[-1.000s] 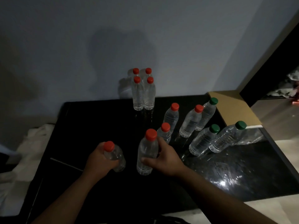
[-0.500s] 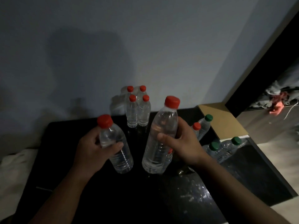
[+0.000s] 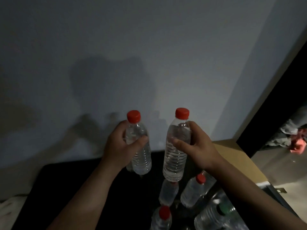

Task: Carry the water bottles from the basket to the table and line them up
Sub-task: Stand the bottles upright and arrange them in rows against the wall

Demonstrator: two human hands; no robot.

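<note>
My left hand (image 3: 120, 146) grips a clear red-capped water bottle (image 3: 141, 156) upright, raised above the black table (image 3: 69, 188). My right hand (image 3: 194, 146) grips a second red-capped bottle (image 3: 176, 156), also upright and lifted, a little to the right. Below them, near the bottom edge, stand several more bottles: two with red caps (image 3: 192, 191) (image 3: 162, 219), one partly hidden behind the right-hand bottle (image 3: 168, 193), and a green-capped one (image 3: 221, 214). The far group of bottles by the wall is hidden behind my hands.
A grey wall (image 3: 149, 55) rises right behind the table. A tan cardboard box (image 3: 235, 156) sits at the table's right back corner. A pale cloth (image 3: 11, 206) lies at the left, and a dark opening with clutter (image 3: 292, 140) at the right.
Both hands have lifted their bottles off the table and carried them up and toward the wall. The camera has tilted up, so the standing bottles dropped low in view.
</note>
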